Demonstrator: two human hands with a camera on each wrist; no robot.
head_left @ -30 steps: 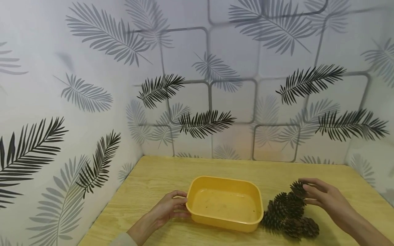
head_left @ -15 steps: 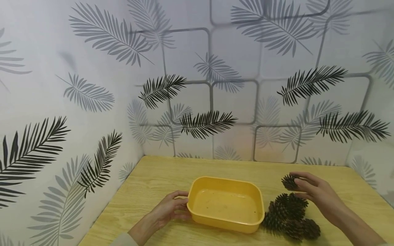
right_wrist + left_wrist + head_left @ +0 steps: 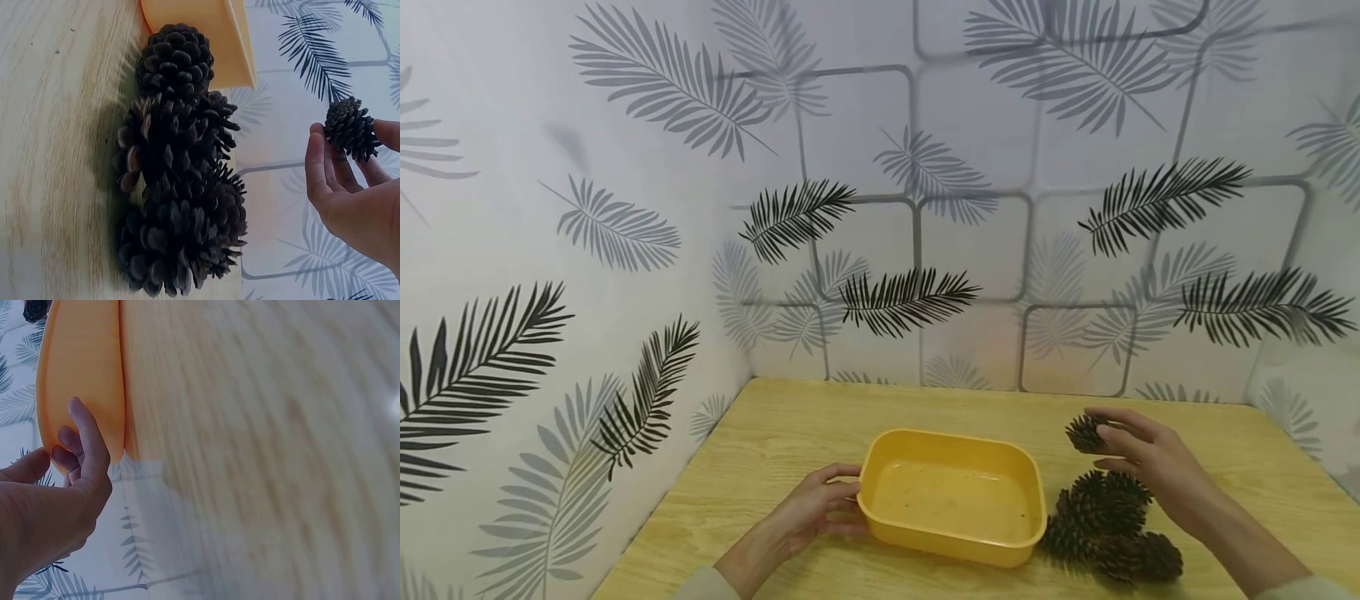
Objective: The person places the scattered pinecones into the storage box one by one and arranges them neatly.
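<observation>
A small dark pine cone (image 3: 1086, 433) is pinched between the fingertips and thumb of my right hand (image 3: 1157, 462), raised above the tabletop. In the right wrist view the same hand (image 3: 356, 194) holds that pine cone (image 3: 351, 128) out to the side of the others. Several larger brown pine cones (image 3: 1093, 517) lie clustered below it, right beside the yellow plastic tub (image 3: 951, 546). My left hand (image 3: 812, 512) holds the tub's left end, its thumb at the rim and fingers along the outer wall (image 3: 81, 362). Only a few small specks show on the tub's floor.
A wood-grain table (image 3: 805, 417) bears the tub and the cones. White walls with a printed leaf pattern (image 3: 910, 304) stand behind it and on both sides. The tub's right end (image 3: 206, 37) is close to the pile of cones.
My right hand has lifted the small pine cone off the back of the pile and moved it left and upward, toward the tub. The left hand stays at the tub's end.
</observation>
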